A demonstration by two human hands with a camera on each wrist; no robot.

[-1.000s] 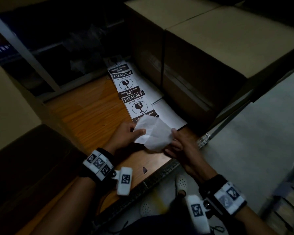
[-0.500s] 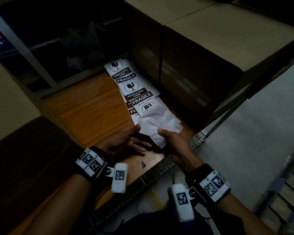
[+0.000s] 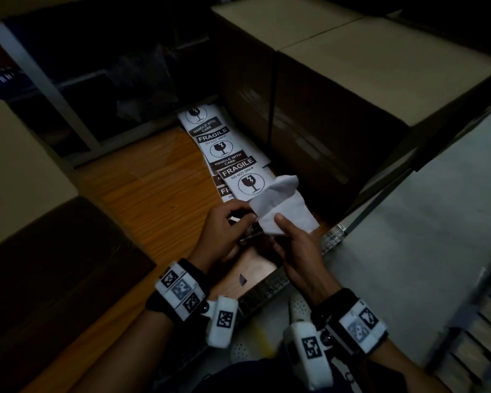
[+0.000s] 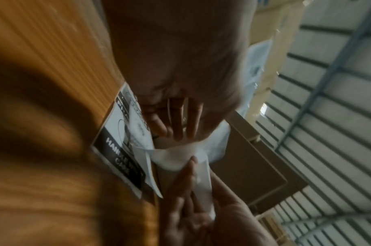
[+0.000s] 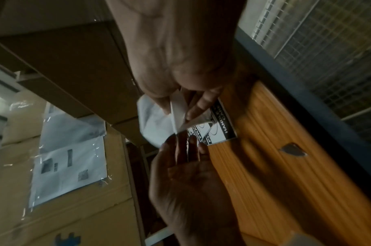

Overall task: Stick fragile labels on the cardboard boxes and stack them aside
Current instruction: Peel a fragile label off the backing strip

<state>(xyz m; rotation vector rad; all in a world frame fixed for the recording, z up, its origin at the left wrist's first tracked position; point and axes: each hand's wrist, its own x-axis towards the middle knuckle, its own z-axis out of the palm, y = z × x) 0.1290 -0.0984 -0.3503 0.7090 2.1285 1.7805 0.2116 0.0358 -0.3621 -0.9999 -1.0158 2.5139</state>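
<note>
Curling higher, white backing sheet [image 3: 284,205] sits pinched between both hands.

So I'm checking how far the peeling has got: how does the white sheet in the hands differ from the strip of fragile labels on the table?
The white sheet is held up and curled, pinched by the left hand and right hand; the label strip lies flat on the wooden table. The sheet's visible side is blank; the strip shows FRAGILE print and glass symbols. The strip carries several labels in a row. Both are white paper.
</note>
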